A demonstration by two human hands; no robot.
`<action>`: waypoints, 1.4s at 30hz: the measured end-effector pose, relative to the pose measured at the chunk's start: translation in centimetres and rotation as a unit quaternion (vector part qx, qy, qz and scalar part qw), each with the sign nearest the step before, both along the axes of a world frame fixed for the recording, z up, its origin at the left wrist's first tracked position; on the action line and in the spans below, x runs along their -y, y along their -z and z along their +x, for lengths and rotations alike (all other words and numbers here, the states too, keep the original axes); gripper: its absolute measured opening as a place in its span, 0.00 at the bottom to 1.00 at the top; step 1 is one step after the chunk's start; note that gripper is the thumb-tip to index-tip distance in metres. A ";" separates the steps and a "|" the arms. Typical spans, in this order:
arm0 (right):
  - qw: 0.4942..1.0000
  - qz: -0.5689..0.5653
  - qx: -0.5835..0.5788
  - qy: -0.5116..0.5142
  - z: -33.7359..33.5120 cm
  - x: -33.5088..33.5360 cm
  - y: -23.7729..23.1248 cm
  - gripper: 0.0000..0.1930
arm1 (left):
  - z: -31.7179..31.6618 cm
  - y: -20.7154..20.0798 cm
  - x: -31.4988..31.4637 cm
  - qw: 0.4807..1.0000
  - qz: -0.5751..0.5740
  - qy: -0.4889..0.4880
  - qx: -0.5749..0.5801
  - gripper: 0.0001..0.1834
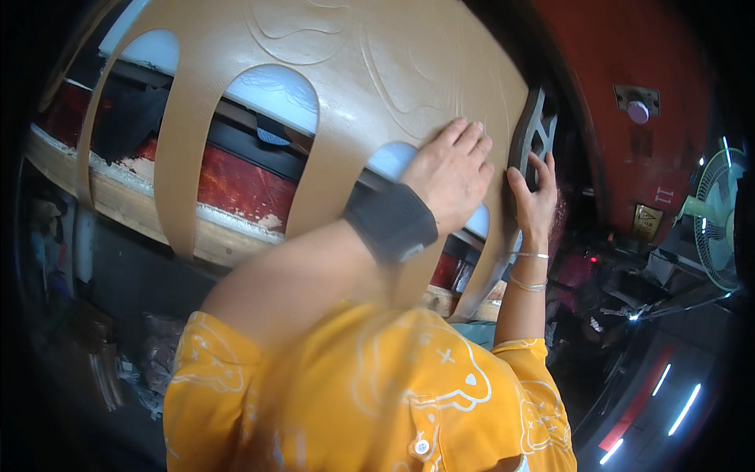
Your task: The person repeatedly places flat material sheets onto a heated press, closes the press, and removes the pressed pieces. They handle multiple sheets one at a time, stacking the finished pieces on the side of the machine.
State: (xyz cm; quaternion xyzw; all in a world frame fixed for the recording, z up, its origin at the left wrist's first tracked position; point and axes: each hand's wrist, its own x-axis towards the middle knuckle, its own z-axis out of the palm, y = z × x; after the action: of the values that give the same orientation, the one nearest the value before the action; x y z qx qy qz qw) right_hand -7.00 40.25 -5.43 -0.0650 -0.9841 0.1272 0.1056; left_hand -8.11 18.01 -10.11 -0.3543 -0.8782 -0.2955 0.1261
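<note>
A glossy tan sheet, apparently leather (338,86), lies before me with several arched cut-outs along its near side. My left hand (456,173), above a black wristband, rests flat on the sheet's right part with its fingers stretched out. At the sheet's right edge stands a grey metal cutting die (522,145) with triangular openings in its frame. My right hand (536,197) grips the die's near part, thumb on the sheet side and fingers on the far side. Part of the die is hidden behind this hand.
Through the cut-outs show a white board (275,98) and a worn red surface (240,185). A wooden edge (228,248) runs along the near side. To the right rise a red machine body (629,55) with a knob (638,112) and a green fan (716,216).
</note>
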 end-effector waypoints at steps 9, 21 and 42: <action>1.000 0.003 -0.013 0.007 0.4 0.5 -0.3 0.26 | -0.1 -0.3 0.3 0.999 0.044 0.022 0.018 0.24; 0.878 -0.437 -0.173 0.084 6.5 -2.9 1.3 0.20 | -0.8 -1.5 1.5 0.996 0.039 0.065 0.050 0.22; 0.948 -0.288 -0.126 -0.049 11.7 -1.4 1.4 0.28 | -7.1 -2.4 -10.4 0.894 0.268 0.020 0.358 0.30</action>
State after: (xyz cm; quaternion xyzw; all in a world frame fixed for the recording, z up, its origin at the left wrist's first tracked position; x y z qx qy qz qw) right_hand 4.69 41.66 -6.87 -0.0281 -0.8862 0.4173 0.1993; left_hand -15.22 28.38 -7.75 -0.1950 -0.7440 -0.6291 -0.1124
